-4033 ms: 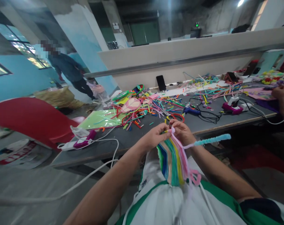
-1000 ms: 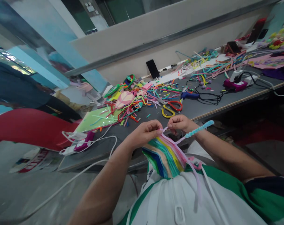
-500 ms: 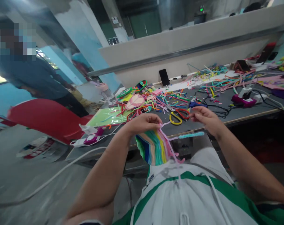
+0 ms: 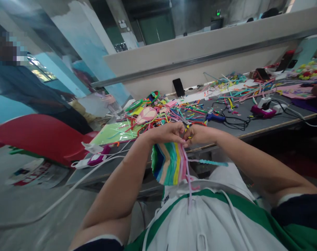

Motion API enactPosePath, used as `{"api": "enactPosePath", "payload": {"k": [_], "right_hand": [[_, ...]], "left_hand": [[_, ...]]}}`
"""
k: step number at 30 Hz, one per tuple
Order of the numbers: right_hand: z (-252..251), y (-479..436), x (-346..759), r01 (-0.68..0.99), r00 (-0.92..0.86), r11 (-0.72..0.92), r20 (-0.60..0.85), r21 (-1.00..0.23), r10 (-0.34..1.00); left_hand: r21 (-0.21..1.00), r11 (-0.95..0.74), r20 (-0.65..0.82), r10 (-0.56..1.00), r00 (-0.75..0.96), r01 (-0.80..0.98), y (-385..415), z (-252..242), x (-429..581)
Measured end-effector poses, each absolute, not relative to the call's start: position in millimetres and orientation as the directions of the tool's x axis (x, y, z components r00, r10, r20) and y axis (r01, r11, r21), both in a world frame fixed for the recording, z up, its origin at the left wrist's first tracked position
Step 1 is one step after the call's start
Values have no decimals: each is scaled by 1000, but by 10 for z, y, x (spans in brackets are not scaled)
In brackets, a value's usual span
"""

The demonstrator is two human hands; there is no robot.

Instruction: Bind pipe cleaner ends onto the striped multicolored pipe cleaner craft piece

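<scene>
My left hand (image 4: 171,133) is closed on the top edge of a striped panel of fuzzy pipe cleaners (image 4: 170,164), with green, navy, tan, teal, yellow and pink bands. It hangs over my lap. At its right corner my right hand (image 4: 200,135) pinches close against the left fingertips. A lilac pipe cleaner (image 4: 189,181) runs down from that spot; its upper end is hidden between the fingers. A light blue pipe cleaner (image 4: 213,162) sticks out to the right below my right hand. Behind the hands, scissors with red and yellow handles (image 4: 200,123) are mostly covered.
Cut pipe cleaner pieces (image 4: 184,111) litter the table (image 4: 237,127). A blue glue gun (image 4: 215,117) with black cable lies at right; a phone (image 4: 178,87) leans on the partition. Purple-white power strips (image 4: 99,156) sit at left, near a red chair (image 4: 38,136). A person (image 4: 30,87) stands beyond.
My right hand has come in leftward from beside the scissors and met my left hand at the panel's top corner. Its fingers have closed there. The view has shifted slightly.
</scene>
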State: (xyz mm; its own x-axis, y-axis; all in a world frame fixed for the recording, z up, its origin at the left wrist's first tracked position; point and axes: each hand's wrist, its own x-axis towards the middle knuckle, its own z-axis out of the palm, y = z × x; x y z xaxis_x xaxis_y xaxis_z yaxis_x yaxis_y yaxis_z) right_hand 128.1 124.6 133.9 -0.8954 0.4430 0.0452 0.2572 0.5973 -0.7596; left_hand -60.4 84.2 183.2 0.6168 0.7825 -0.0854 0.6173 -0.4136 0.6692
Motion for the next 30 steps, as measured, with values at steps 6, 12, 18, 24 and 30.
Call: {"api": "enactPosePath", "payload": {"k": [6,12,18,24,30], "right_hand": [[1203,1226,1236,119,-813,189,14,-975,582],[1140,1379,1437,-52,-578,-28,7,-998,816],[1124,1342,1635,-405,-301,-2,131,-914,944],[1069,1077,1518,-554,-146,78,189,-829,971],[885,795,1329,-562,-130,130,242,-817,961]], "left_hand": [[750,-346,-103,781,616,564,871,1800,-655],[779,-448,527,847,-71,438,827,1626,-921],[850,-523,382,695,-609,-64,306,1320,-768],[825,-43,-79,979,-189,-563,-154,865,-71],[748,-178,56,977,-207,-639,84,868,149]]}}
